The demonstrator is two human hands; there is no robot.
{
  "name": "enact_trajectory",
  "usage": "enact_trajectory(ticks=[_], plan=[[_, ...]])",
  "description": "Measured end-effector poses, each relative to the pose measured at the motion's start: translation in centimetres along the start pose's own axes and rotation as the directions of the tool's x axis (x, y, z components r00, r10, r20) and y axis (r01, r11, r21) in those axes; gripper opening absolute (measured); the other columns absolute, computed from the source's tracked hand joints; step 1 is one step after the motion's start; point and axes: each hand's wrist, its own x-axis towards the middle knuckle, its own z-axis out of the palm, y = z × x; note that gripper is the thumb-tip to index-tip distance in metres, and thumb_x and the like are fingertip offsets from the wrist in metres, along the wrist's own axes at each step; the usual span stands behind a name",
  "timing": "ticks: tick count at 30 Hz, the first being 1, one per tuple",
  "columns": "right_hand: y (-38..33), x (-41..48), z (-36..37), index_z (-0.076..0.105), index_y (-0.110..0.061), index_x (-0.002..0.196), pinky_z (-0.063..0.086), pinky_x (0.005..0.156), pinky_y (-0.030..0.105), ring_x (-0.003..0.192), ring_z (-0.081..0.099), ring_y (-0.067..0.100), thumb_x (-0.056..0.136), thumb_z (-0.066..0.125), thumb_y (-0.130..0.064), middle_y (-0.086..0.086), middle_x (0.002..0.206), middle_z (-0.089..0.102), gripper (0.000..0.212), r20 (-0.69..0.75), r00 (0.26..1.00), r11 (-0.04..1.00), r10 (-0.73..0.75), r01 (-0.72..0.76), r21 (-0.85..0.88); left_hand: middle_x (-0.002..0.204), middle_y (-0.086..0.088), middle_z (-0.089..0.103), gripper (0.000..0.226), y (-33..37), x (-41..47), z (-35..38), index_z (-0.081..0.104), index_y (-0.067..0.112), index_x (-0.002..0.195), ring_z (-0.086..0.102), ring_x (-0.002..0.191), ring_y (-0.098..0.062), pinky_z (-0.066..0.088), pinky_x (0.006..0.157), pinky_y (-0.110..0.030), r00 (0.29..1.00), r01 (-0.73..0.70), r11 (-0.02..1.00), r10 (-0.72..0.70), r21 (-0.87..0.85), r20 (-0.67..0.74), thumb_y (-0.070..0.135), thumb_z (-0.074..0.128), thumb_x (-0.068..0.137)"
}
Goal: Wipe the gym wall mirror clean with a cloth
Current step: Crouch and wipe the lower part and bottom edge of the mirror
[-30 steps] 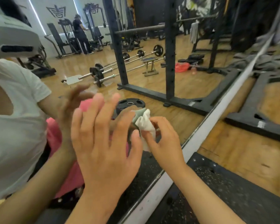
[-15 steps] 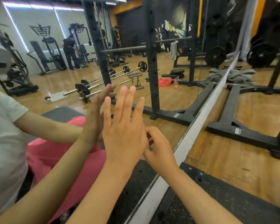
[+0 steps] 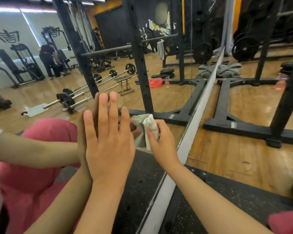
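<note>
While left hand [image 3: 107,144] lies flat on mirror [image 3: 167,98] — fingers straight | right hand [image 3: 161,142] pinches cloth [image 3: 151,126] beside it

You've got warm wood flooring [image 3: 240,149] all around, a speckled black rubber mat [image 3: 227,196] up close, and a black squat rack [image 3: 281,105] standing on the right. Barbells [image 3: 98,92] lie farther back, near a white logo wall [image 3: 7,48], strip lights [image 3: 41,10] overhead.
</note>
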Motion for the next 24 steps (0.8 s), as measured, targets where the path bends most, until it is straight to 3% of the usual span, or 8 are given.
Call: enact_trajectory(ticks=[3,7,10,16,21,24], plan=[[-0.6,-1.7,0.5,0.057,-0.022,0.105,0.050,0.072,0.030,0.089,0.058,0.009,0.098,0.057,-0.028,-0.006,0.098,0.059,0.009,0.010,0.999,0.994,-0.052,0.051,0.096,0.164,-0.015,0.012,0.046,0.0,0.0,0.1,0.044,0.011,0.146,0.006,0.150,-0.031,-0.012,0.121,-0.049,1.000,0.015,1.000,-0.015,0.016,0.000,0.026,0.037,0.102],[-1.8,-5.6,1.2,0.059,-0.013,0.108,0.048,0.074,0.031,0.089,0.055,0.013,0.099,0.048,-0.042,-0.005,0.098,0.056,0.032,0.117,0.969,0.961,-0.218,0.193,0.196,0.165,-0.013,0.012,0.047,-0.1,0.1,0.3,0.043,0.013,0.148,0.006,0.151,-0.029,-0.013,0.121,-0.047,1.000,0.012,0.999,-0.012,0.046,-0.009,0.027,0.039,0.103],[-0.5,-3.6,0.6,0.060,-0.010,0.113,0.048,0.075,0.035,0.092,0.055,0.016,0.099,0.052,-0.029,0.001,0.101,0.057,0.025,0.174,0.945,0.957,-0.276,0.253,0.143,0.162,-0.013,0.023,0.042,0.0,0.1,0.1,0.051,0.013,0.141,0.015,0.150,-0.029,-0.002,0.122,-0.048,0.999,0.015,1.000,-0.015,-0.001,-0.035,0.024,0.045,0.100],[2.8,3.5,-1.5,0.058,-0.014,0.116,0.050,0.080,0.037,0.096,0.055,0.016,0.098,0.055,-0.023,-0.004,0.103,0.057,0.020,0.117,0.969,0.974,-0.219,0.210,0.079,0.153,-0.011,0.042,0.031,1.8,1.2,-0.7,0.066,0.014,0.118,0.023,0.147,-0.027,0.000,0.122,-0.047,0.985,0.153,0.982,-0.161,-0.112,-0.065,0.025,0.052,0.093],[5.4,9.3,-3.5,0.057,-0.018,0.108,0.047,0.075,0.029,0.089,0.054,0.010,0.098,0.055,-0.026,-0.003,0.097,0.055,0.013,0.067,0.991,0.990,-0.116,0.110,0.090,0.157,-0.012,0.036,0.039,6.4,4.9,1.4,0.061,0.012,0.123,0.024,0.148,-0.028,0.001,0.122,-0.048,1.000,-0.028,0.993,0.029,-0.115,0.003,0.024,0.055,0.087],[6.3,10.4,-3.4,0.056,-0.021,0.108,0.049,0.076,0.030,0.090,0.054,0.009,0.100,0.043,-0.042,-0.006,0.097,0.055,0.026,0.053,0.985,0.983,-0.162,0.156,0.102,0.159,-0.012,0.030,0.047,8.9,8.1,4.1,0.058,0.011,0.135,0.021,0.149,-0.028,0.005,0.122,-0.049,0.992,-0.109,0.993,0.112,-0.056,0.058,0.023,0.048,0.090]])
